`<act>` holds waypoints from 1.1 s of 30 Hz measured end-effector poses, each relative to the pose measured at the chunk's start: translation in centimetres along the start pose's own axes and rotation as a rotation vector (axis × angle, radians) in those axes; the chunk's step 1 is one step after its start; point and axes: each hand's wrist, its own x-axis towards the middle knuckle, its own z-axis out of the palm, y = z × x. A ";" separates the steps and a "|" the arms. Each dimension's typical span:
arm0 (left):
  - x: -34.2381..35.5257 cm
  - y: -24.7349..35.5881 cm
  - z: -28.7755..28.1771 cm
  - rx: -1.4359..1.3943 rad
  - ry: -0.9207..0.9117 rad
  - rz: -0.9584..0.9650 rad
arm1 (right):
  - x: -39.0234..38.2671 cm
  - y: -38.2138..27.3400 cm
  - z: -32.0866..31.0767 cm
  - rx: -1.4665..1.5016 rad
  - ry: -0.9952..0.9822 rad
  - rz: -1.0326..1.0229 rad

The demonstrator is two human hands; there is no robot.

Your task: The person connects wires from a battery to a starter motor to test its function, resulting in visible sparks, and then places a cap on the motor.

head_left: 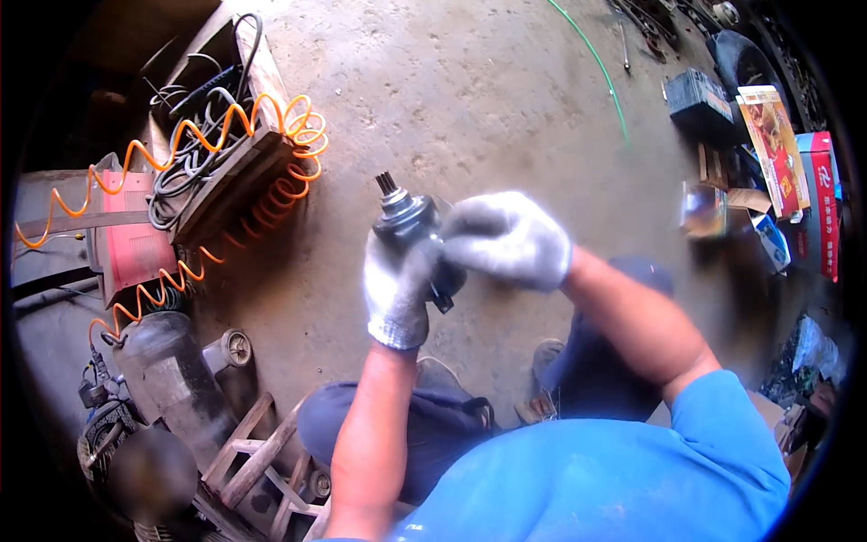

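My left hand, in a white and grey work glove, is wrapped round a dark metal machine part with a splined shaft. The shaft points up and slightly left, and a small dark piece juts out below the fingers. I cannot make out the part's exact kind. Against its right side is my right hand, gloved too and a little blurred. Its fingers are curled together at the part's edge; whatever they pinch is hidden. Both hands hold the part up in front of my knees, above the concrete floor.
At left stands a wooden crate with grey cables and a coiled orange air hose. Near it are a pink machine, a dark tank and a wooden frame. A battery and cardboard boxes stand at right.
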 end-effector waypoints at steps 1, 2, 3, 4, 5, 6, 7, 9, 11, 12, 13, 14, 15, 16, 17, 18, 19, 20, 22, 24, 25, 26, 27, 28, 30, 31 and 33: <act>0.1 -0.1 -0.5 0.017 -0.005 0.013 | 0.2 -0.3 -0.2 0.126 -0.057 0.168; 0.2 0.0 -0.6 0.077 -0.014 0.045 | 0.5 -0.6 -0.5 0.179 -0.116 0.254; 0.1 1.2 0.7 0.031 -0.007 0.045 | 0.8 -0.7 -1.0 0.200 -0.157 0.300; 0.4 0.9 0.2 0.069 -0.016 0.036 | 1.3 -0.5 -1.5 0.214 -0.193 0.343; 0.6 0.9 -0.4 0.114 -0.013 0.038 | 1.8 0.0 -1.6 0.129 -0.167 0.263; 0.8 1.8 0.4 0.057 0.020 -0.021 | 2.1 0.8 -2.0 -0.065 -0.066 0.071; 1.6 1.1 -0.9 -0.054 -0.096 -0.055 | 2.5 1.6 -2.5 -0.277 0.060 -0.097; 1.9 2.0 -0.2 -0.229 -0.060 -0.015 | 2.9 3.2 -4.3 -0.334 0.386 -0.231; 2.7 2.5 -0.8 -0.290 -0.058 0.035 | 3.1 3.7 -6.2 -0.217 0.671 -0.277; 2.9 2.5 -1.4 -0.297 0.003 0.020 | 3.0 3.7 -6.6 -0.227 0.647 -0.241; 3.1 2.5 -1.7 -0.305 0.063 0.005 | 2.9 3.5 -6.8 -0.258 0.587 -0.195; 3.1 2.5 -2.2 -0.295 0.107 0.008 | 2.9 3.0 -6.6 -0.304 0.464 -0.147; 3.2 2.4 -2.6 -0.319 0.107 0.016 | 3.0 2.3 -5.8 -0.355 0.275 -0.102; 3.3 2.1 -2.8 -0.342 0.106 0.024 | 2.5 1.2 -4.6 -0.417 0.033 -0.041; 3.4 1.6 -2.5 -0.369 0.099 0.023 | 2.1 0.6 -3.2 -0.554 -0.184 -0.026; 3.0 1.7 -2.0 -0.287 0.207 -0.062 | 1.9 0.1 -1.7 -0.666 -0.408 -0.044; 3.1 1.3 -2.4 -0.322 0.123 -0.042 | 2.2 0.0 0.8 -0.883 -0.587 -0.036; 3.2 1.2 -2.0 -0.346 0.120 -0.038 | 1.7 3.9 2.4 -1.143 -0.387 -0.245; 3.4 1.4 -1.9 -0.380 0.128 -0.035 | 2.6 14.0 5.4 -1.391 -0.052 -0.458; 3.6 1.6 -1.2 -0.402 0.134 -0.041 | 4.7 21.5 6.2 -1.461 0.025 -0.307; 3.5 1.7 -1.7 -0.427 0.094 -0.035 | 6.0 22.1 6.8 -1.502 -0.024 -0.267; 3.5 1.9 -1.6 -0.456 0.048 -0.036 | 6.5 21.9 7.0 -1.549 -0.075 -0.213; 3.6 2.0 -1.4 -0.486 -0.001 -0.039 | 6.4 21.7 6.8 -1.614 -0.208 -0.160; 3.6 2.0 -0.8 -0.419 0.075 -0.048 | 6.4 21.4 6.6 -1.675 -0.343 -0.103; 3.5 1.5 -0.7 -0.421 0.105 -0.065 | 5.5 21.4 7.1 -1.587 -0.402 -0.052; 3.5 1.1 -0.8 -0.423 0.116 -0.076 | 4.9 21.4 7.0 -1.543 -0.456 -0.055; 3.8 0.6 -2.9 -0.455 0.136 -0.117 | 4.5 17.8 7.0 -1.439 -0.474 -0.230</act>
